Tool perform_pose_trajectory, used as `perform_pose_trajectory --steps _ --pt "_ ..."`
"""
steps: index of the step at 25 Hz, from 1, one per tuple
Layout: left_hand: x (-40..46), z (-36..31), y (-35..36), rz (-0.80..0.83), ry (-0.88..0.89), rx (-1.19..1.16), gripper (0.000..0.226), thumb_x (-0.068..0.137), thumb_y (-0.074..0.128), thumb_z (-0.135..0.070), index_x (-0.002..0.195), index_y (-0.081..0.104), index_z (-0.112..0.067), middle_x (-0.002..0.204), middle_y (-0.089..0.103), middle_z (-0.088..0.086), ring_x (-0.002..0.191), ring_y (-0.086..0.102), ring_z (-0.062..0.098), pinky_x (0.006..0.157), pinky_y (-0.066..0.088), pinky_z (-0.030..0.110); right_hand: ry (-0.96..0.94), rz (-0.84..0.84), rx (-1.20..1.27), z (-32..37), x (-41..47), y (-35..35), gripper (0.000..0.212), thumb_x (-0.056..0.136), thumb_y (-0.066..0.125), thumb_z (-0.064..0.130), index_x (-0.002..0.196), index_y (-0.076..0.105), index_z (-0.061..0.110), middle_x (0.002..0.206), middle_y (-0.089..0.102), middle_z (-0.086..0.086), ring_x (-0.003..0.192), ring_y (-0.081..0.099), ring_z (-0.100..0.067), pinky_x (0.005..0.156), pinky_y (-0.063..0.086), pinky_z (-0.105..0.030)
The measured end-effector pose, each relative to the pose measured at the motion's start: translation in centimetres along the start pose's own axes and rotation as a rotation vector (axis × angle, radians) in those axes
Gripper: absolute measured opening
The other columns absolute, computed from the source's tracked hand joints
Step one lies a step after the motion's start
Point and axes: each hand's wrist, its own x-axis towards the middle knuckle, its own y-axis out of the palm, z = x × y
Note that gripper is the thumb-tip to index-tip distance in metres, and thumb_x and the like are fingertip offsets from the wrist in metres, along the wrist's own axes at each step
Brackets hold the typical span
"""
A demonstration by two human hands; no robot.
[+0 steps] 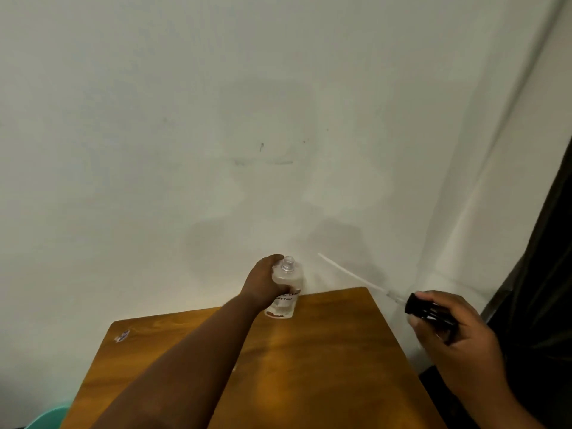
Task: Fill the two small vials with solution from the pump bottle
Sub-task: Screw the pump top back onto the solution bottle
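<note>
A clear plastic bottle (286,286) with a white label stands at the far edge of the wooden table (309,366), its threaded neck uncapped. My left hand (263,284) is wrapped around its left side. My right hand (448,332) is off the table's right edge and holds the black pump head (424,309). The pump's thin white dip tube (353,275) sticks up and to the left, out of the bottle. No small vials are in view.
A white wall rises right behind the table. A small sticker (122,335) lies near the table's left far corner. A teal tub (46,418) shows at the bottom left. Dark fabric (544,305) hangs on the right.
</note>
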Motion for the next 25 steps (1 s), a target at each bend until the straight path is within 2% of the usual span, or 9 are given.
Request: perform_pose_trajectory --steps 3,5,7,9,12,15,19,22,25 --pt "-1.3 -3.7 -3.8 -0.04 0.063 0.018 0.052 0.059 0.089 -0.017 0.106 0.067 -0.017 0.097 0.068 -0.007 0.088 0.063 0.012 0.084 0.052 0.032 -0.093 0.06 0.034 3.7 1.2 0.9 0.033 0.082 0.075 0.002 0.105 0.069 0.025 0.105 0.067 0.009 0.099 0.067 -0.009 0.082 0.055 -0.016" --pt "-1.8 -5.2 -5.6 -0.064 0.103 0.035 0.05 0.058 0.09 -0.02 0.101 0.065 -0.024 0.095 0.067 -0.01 0.086 0.063 0.011 0.08 0.051 0.029 -0.125 0.082 0.039 5.5 2.1 1.3 0.036 0.081 0.075 -0.002 0.104 0.07 0.026 0.103 0.067 0.011 0.099 0.067 -0.009 0.081 0.055 -0.015" --pt "-2.4 -6.8 -7.3 -0.084 0.149 0.061 0.049 0.058 0.09 -0.024 0.099 0.064 -0.025 0.09 0.067 -0.012 0.083 0.064 0.01 0.073 0.049 0.019 -0.153 0.086 0.062 7.6 2.7 1.4 0.039 0.08 0.075 -0.004 0.101 0.07 0.029 0.102 0.067 0.011 0.098 0.067 -0.007 0.079 0.054 -0.014" --pt "-3.2 -8.5 -9.0 -0.095 0.174 0.077 0.054 0.06 0.091 -0.019 0.106 0.063 -0.022 0.093 0.061 -0.016 0.084 0.059 0.006 0.072 0.042 0.01 -0.182 0.091 0.064 9.7 3.4 1.2 0.041 0.08 0.075 -0.004 0.099 0.07 0.032 0.104 0.068 0.01 0.097 0.067 -0.006 0.077 0.055 -0.015" --pt "-3.8 -9.8 -10.9 -0.122 0.18 0.125 0.082 0.059 0.093 -0.027 0.133 0.058 -0.018 0.119 0.06 -0.01 0.108 0.057 0.011 0.09 0.043 0.021 -0.202 0.135 0.024 13.1 4.9 0.6 0.038 0.079 0.077 -0.001 0.096 0.069 0.032 0.107 0.067 0.007 0.094 0.068 -0.006 0.074 0.054 -0.015" --pt "-4.2 -10.6 -12.4 -0.123 0.165 0.175 0.092 0.055 0.092 -0.037 0.139 0.054 -0.026 0.131 0.06 -0.009 0.116 0.058 0.013 0.096 0.045 0.026 -0.244 0.188 -0.1 18.2 7.8 -0.3 0.033 0.078 0.078 0.007 0.099 0.069 0.031 0.102 0.068 0.007 0.088 0.067 -0.008 0.073 0.05 -0.012" --pt "-5.8 -13.0 -13.5 -0.107 0.219 0.189 0.094 0.057 0.093 -0.038 0.142 0.051 -0.032 0.13 0.059 -0.012 0.106 0.058 0.01 0.091 0.044 0.023 -0.293 0.311 -0.153 25.8 11.6 0.7 0.045 0.078 0.081 0.019 0.115 0.06 0.032 0.101 0.067 0.006 0.081 0.064 -0.014 0.073 0.052 -0.029" --pt "-7.3 -15.1 -14.2 -0.12 0.282 0.082 0.083 0.054 0.091 -0.045 0.13 0.057 -0.046 0.122 0.066 -0.017 0.104 0.064 0.011 0.092 0.054 0.031 -0.308 0.357 -0.131 27.9 13.2 4.1 0.047 0.076 0.082 0.02 0.117 0.06 0.03 0.105 0.065 0.004 0.08 0.062 -0.013 0.071 0.052 -0.029" --pt "-9.1 -17.4 -15.6 -0.134 0.326 -0.061 0.065 0.06 0.09 -0.042 0.12 0.065 -0.044 0.112 0.072 -0.015 0.098 0.07 0.011 0.089 0.06 0.037 -0.204 0.437 0.01 27.3 13.5 6.8 0.034 0.078 0.08 0.013 0.11 0.068 0.02 0.094 0.067 0.004 0.083 0.064 -0.013 0.07 0.05 -0.027"
